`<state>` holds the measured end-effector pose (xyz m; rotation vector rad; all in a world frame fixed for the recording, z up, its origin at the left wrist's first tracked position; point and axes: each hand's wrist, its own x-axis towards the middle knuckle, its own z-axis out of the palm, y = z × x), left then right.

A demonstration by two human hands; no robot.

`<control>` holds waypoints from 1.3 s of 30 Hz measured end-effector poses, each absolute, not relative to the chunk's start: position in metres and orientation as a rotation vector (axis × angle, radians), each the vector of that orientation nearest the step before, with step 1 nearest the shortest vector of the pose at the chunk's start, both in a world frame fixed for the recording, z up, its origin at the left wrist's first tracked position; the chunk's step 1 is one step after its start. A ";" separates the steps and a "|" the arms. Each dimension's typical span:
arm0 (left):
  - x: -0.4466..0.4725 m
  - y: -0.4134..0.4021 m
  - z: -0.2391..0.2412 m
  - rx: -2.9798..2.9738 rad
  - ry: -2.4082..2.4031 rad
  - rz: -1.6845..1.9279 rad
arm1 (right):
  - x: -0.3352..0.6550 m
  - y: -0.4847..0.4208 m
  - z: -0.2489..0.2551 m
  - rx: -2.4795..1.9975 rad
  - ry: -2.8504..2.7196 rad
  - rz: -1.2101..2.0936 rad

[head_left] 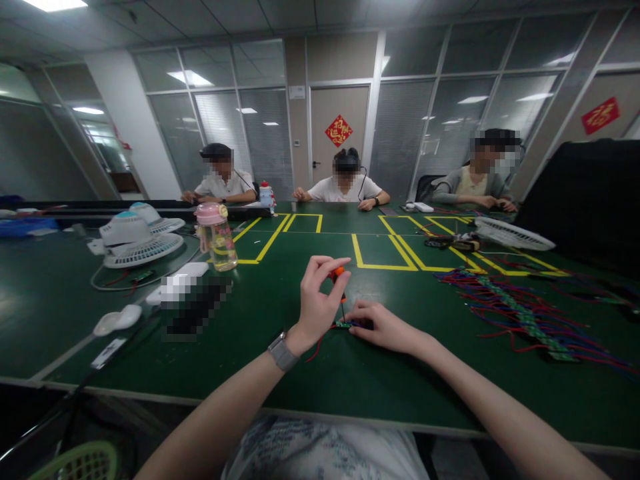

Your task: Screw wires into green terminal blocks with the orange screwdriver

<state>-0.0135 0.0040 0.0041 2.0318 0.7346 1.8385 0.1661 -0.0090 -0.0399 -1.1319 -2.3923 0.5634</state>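
My left hand [323,297], with a grey-banded watch [283,351] on its wrist, is closed round the orange handle of an upright screwdriver [341,272]. The screwdriver's thin shaft points down at a small green circuit board [343,325] on the table. My right hand [383,327] pinches the board's right end, its fingertips low on the tabletop. A red wire trails from the board's left end toward me. The screwdriver's tip meets the board, but what lies right under it is too small to make out.
To the right lies a long row of green circuit boards [520,313] with red and blue wires. A pink-lidded bottle [219,240], white fans [135,243] and a white device [120,320] stand on the left. Yellow tape [385,267] marks the green table. Several people sit opposite.
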 end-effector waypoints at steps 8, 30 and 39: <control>-0.013 0.008 -0.001 1.980 0.621 1.729 | 0.167 -0.008 -0.042 -1.128 -2.389 0.575; -0.013 0.005 0.004 2.002 0.709 1.838 | 0.166 -0.009 -0.041 -1.137 -2.382 0.570; -0.013 0.009 -0.001 1.935 0.606 1.766 | 0.167 -0.007 -0.043 -1.130 -2.394 0.563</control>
